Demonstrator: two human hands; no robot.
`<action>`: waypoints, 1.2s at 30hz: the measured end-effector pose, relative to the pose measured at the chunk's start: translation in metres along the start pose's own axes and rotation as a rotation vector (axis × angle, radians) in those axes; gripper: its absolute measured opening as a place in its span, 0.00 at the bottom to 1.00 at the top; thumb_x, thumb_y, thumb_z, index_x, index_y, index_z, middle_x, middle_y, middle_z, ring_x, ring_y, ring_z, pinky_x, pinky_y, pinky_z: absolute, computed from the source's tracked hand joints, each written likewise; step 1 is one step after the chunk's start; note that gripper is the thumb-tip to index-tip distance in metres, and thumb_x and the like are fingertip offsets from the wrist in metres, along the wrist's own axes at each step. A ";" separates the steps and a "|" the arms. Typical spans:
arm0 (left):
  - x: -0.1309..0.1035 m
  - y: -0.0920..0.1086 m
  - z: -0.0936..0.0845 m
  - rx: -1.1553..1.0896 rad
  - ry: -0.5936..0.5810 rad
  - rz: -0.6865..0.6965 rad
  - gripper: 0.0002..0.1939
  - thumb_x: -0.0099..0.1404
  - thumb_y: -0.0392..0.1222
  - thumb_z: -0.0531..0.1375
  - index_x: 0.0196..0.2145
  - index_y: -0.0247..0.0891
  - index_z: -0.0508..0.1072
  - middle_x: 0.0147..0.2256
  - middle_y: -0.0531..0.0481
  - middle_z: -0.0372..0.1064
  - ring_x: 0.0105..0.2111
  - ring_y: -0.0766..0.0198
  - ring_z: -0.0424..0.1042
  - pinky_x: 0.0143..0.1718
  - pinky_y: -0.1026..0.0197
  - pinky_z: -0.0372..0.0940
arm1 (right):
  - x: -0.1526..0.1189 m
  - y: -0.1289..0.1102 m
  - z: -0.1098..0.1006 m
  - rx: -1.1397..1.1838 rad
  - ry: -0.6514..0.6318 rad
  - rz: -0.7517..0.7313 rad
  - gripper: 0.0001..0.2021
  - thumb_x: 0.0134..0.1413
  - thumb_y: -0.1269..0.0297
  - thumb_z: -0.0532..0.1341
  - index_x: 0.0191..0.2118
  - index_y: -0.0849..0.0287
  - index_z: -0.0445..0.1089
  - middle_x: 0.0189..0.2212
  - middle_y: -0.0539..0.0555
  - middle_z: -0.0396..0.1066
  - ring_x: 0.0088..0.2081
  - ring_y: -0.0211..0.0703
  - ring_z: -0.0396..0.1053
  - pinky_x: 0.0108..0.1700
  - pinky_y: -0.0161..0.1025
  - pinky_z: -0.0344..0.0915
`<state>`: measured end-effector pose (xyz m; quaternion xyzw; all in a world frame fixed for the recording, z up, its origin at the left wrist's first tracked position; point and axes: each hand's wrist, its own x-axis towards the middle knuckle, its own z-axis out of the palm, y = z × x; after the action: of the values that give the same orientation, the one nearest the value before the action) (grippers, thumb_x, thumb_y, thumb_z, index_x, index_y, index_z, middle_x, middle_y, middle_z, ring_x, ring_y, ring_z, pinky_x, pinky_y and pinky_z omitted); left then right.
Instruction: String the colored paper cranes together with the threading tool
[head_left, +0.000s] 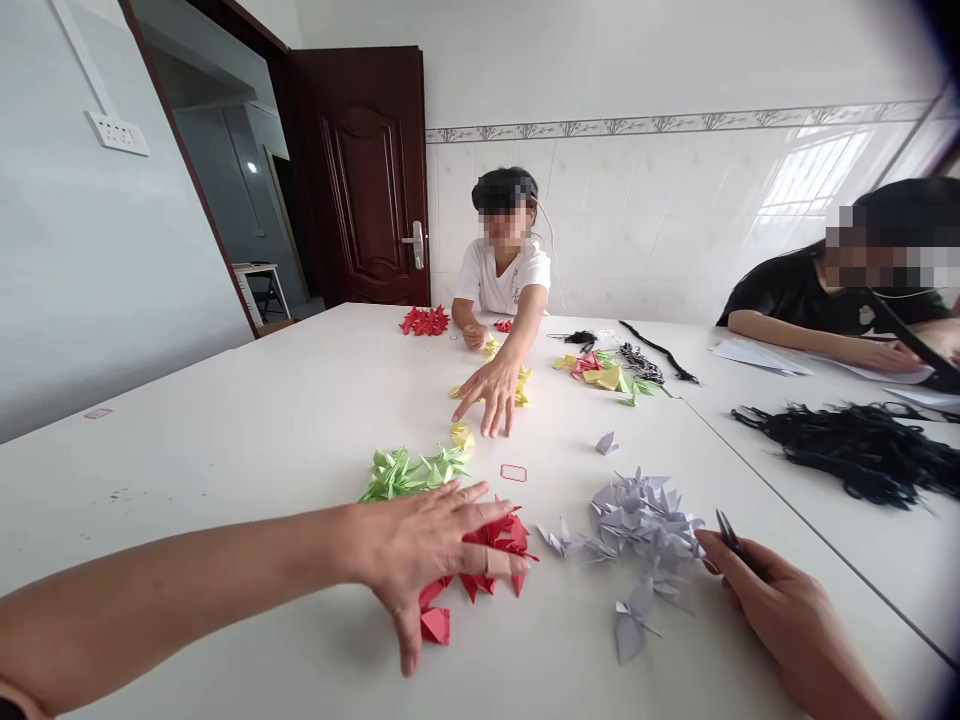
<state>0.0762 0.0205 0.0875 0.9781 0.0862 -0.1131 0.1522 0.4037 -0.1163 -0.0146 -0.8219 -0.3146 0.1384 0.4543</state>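
My left hand is spread open, palm down, over a pile of red folded paper cranes and hides part of it. My right hand is closed around dark pointed tweezers, their tips upward. Its fingertips are at the right edge of a pile of pale grey-lilac paper cranes, and whether they also pinch a crane I cannot tell. Just behind my left hand sits a heap of light green paper cranes.
Opposite, a person in white stretches a hand over yellow paper cranes, near more red cranes. Mixed cranes and a black bundle of cords are farther right. Another person in black leans over paper sheets.
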 end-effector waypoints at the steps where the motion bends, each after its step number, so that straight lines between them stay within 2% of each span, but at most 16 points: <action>1: 0.005 0.001 0.006 0.021 0.002 0.029 0.55 0.35 0.51 0.71 0.59 0.55 0.51 0.64 0.46 0.32 0.61 0.36 0.35 0.58 0.37 0.37 | 0.000 0.001 0.000 0.012 -0.031 0.028 0.24 0.40 0.44 0.60 0.32 0.62 0.74 0.22 0.54 0.71 0.20 0.40 0.64 0.19 0.33 0.59; 3: 0.018 0.002 0.013 0.048 -0.022 0.044 0.51 0.39 0.52 0.70 0.59 0.55 0.52 0.64 0.46 0.34 0.61 0.37 0.35 0.57 0.37 0.38 | 0.001 0.002 -0.001 0.033 -0.077 0.075 0.24 0.40 0.44 0.60 0.34 0.62 0.74 0.22 0.53 0.71 0.21 0.40 0.64 0.18 0.33 0.58; 6: 0.037 0.000 0.013 0.077 -0.061 0.015 0.43 0.46 0.55 0.66 0.58 0.52 0.54 0.63 0.44 0.40 0.62 0.41 0.37 0.57 0.41 0.43 | 0.000 0.003 -0.002 0.046 -0.086 0.088 0.24 0.40 0.45 0.60 0.33 0.63 0.74 0.20 0.53 0.69 0.20 0.41 0.64 0.18 0.33 0.57; 9: 0.057 -0.010 0.009 0.116 -0.003 -0.018 0.36 0.53 0.58 0.60 0.57 0.49 0.57 0.60 0.41 0.46 0.60 0.44 0.44 0.54 0.46 0.51 | 0.000 0.001 -0.001 0.054 -0.078 0.078 0.24 0.39 0.45 0.60 0.33 0.63 0.74 0.20 0.52 0.69 0.20 0.40 0.64 0.18 0.33 0.57; 13: 0.087 -0.033 -0.004 0.120 0.049 -0.170 0.32 0.56 0.59 0.57 0.56 0.47 0.58 0.59 0.40 0.47 0.55 0.45 0.55 0.50 0.48 0.57 | 0.000 0.000 -0.001 0.059 -0.087 0.092 0.24 0.39 0.44 0.61 0.34 0.62 0.74 0.19 0.52 0.69 0.20 0.40 0.64 0.18 0.33 0.57; 15: 0.096 -0.042 -0.014 0.107 0.086 -0.255 0.32 0.56 0.58 0.57 0.56 0.45 0.58 0.59 0.39 0.46 0.54 0.45 0.56 0.50 0.49 0.57 | 0.000 0.000 -0.002 0.066 -0.090 0.103 0.25 0.39 0.44 0.61 0.34 0.62 0.74 0.20 0.52 0.69 0.20 0.40 0.63 0.18 0.33 0.56; 18: 0.088 -0.042 -0.029 0.092 0.219 -0.251 0.27 0.61 0.53 0.55 0.55 0.40 0.60 0.60 0.39 0.44 0.57 0.49 0.51 0.54 0.53 0.51 | 0.000 0.000 -0.002 0.067 -0.086 0.112 0.25 0.39 0.43 0.61 0.34 0.62 0.73 0.22 0.53 0.70 0.20 0.40 0.63 0.18 0.33 0.56; 20: 0.069 -0.033 -0.034 0.059 0.263 -0.201 0.22 0.62 0.49 0.54 0.53 0.41 0.63 0.56 0.43 0.51 0.55 0.56 0.55 0.54 0.59 0.52 | -0.001 -0.001 -0.002 0.061 -0.086 0.121 0.26 0.39 0.42 0.60 0.34 0.62 0.73 0.22 0.53 0.70 0.19 0.39 0.62 0.18 0.33 0.55; 22: 0.047 -0.021 -0.032 0.020 0.192 -0.180 0.21 0.59 0.51 0.58 0.50 0.45 0.66 0.49 0.49 0.59 0.47 0.61 0.62 0.48 0.64 0.57 | -0.002 -0.002 -0.002 0.051 -0.083 0.133 0.26 0.40 0.41 0.60 0.33 0.62 0.72 0.22 0.54 0.70 0.19 0.39 0.62 0.17 0.32 0.54; 25: 0.030 -0.012 -0.019 0.038 0.059 -0.173 0.23 0.51 0.50 0.64 0.45 0.44 0.69 0.40 0.51 0.61 0.40 0.61 0.65 0.38 0.66 0.60 | -0.003 -0.005 -0.002 0.039 -0.084 0.141 0.25 0.40 0.41 0.60 0.32 0.63 0.72 0.22 0.54 0.70 0.19 0.38 0.61 0.17 0.32 0.52; 27: 0.036 -0.016 -0.009 0.111 0.039 -0.147 0.14 0.53 0.43 0.63 0.39 0.41 0.72 0.36 0.51 0.61 0.36 0.62 0.65 0.33 0.66 0.60 | -0.003 -0.006 -0.002 0.038 -0.087 0.135 0.25 0.40 0.41 0.60 0.31 0.62 0.72 0.21 0.53 0.69 0.19 0.38 0.61 0.17 0.32 0.52; 29: 0.051 -0.025 -0.004 0.155 0.113 -0.144 0.07 0.56 0.37 0.59 0.35 0.40 0.72 0.34 0.51 0.62 0.32 0.64 0.65 0.30 0.66 0.60 | -0.003 -0.006 -0.002 0.043 -0.084 0.128 0.25 0.39 0.42 0.60 0.32 0.62 0.72 0.21 0.53 0.69 0.19 0.38 0.61 0.18 0.32 0.53; 31: 0.066 -0.034 -0.005 0.165 0.203 -0.184 0.08 0.58 0.35 0.56 0.37 0.37 0.71 0.35 0.49 0.62 0.29 0.65 0.65 0.31 0.65 0.61 | -0.003 -0.004 -0.002 0.057 -0.078 0.126 0.25 0.39 0.42 0.60 0.32 0.62 0.72 0.22 0.53 0.69 0.19 0.37 0.60 0.18 0.32 0.53; 33: 0.074 -0.034 -0.008 0.169 0.285 -0.218 0.10 0.61 0.35 0.54 0.41 0.35 0.69 0.40 0.45 0.62 0.33 0.63 0.66 0.36 0.62 0.63 | -0.003 -0.004 -0.001 0.073 -0.081 0.133 0.25 0.39 0.42 0.61 0.33 0.62 0.72 0.23 0.53 0.69 0.19 0.36 0.58 0.18 0.31 0.53; 34: 0.074 -0.029 -0.008 0.166 0.321 -0.207 0.11 0.62 0.36 0.53 0.43 0.35 0.68 0.42 0.44 0.61 0.36 0.62 0.66 0.40 0.61 0.63 | -0.003 -0.004 -0.001 0.080 -0.082 0.134 0.25 0.39 0.42 0.61 0.33 0.62 0.72 0.23 0.52 0.69 0.19 0.35 0.58 0.18 0.31 0.53; 36: 0.068 -0.012 0.000 0.160 0.360 -0.100 0.13 0.65 0.41 0.51 0.45 0.39 0.67 0.45 0.45 0.62 0.42 0.62 0.65 0.46 0.62 0.60 | -0.004 -0.005 -0.001 0.089 -0.077 0.118 0.25 0.38 0.42 0.61 0.32 0.62 0.72 0.23 0.53 0.69 0.18 0.36 0.58 0.18 0.32 0.53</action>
<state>0.1387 0.0408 0.0672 0.9859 0.1514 0.0495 0.0504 0.3993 -0.1171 -0.0105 -0.8120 -0.2765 0.2101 0.4692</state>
